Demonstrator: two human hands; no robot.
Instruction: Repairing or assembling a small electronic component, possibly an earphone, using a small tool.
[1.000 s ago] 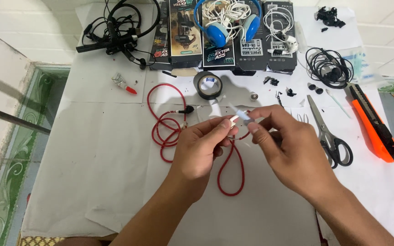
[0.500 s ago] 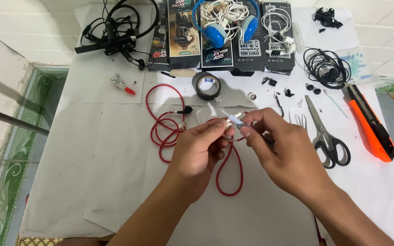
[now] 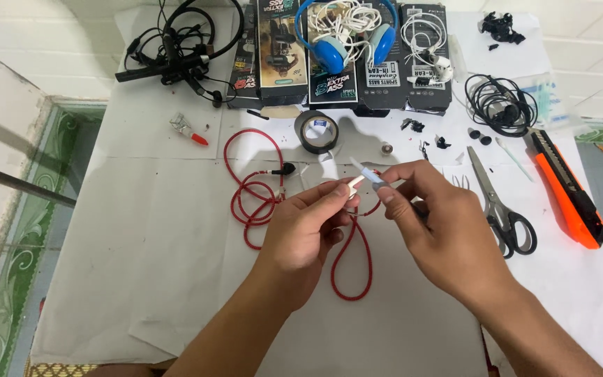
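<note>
- A table under a white cloth point(image 3: 141, 279) carries everything.
- A red braided cable point(image 3: 252, 199) lies coiled near the middle, one loop running toward the near edge.
- A roll of black tape point(image 3: 317, 131) stands just beyond it.
- Dark packaging boxes point(image 3: 343, 63) line the far edge, with blue headphones point(image 3: 331, 50) on top.
- A black headset point(image 3: 176, 52) with tangled wires lies at far left.
- A coil of black earphones point(image 3: 500, 105) sits at far right.
- Black-handled scissors point(image 3: 502, 206) lie beside an orange utility knife point(image 3: 567, 192).
- A small red-tipped tube point(image 3: 188, 130) rests at left.
</note>
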